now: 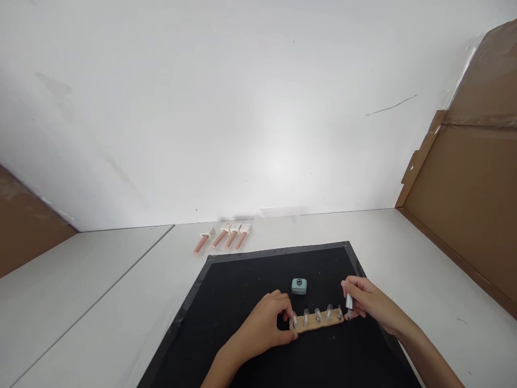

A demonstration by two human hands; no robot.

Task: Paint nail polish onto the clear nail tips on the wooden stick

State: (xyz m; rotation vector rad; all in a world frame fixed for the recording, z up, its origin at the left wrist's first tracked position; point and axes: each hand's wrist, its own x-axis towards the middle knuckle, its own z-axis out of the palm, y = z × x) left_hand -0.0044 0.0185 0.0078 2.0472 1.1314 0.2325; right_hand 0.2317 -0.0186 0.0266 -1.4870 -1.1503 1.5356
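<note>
My left hand [271,319] pinches the left end of a tan, flat strip [311,325] between thumb and fingers. Several clear, nail-like tips [318,314] stand in a row along it. In my right hand [363,302] is a nail polish brush [349,303], held by its silver cap and pointing down by the strip's right end. Whether the bristles touch the last tip, I cannot tell. Behind the strip stands a small teal bottle [299,286] with its dark round neck uncovered.
A black mat [258,280] with a taped border lies under the work. Several pink tubes with white square caps [232,235] rest on the white table beyond it. Brown cardboard panels [464,199] stand at right and left, a white wall behind.
</note>
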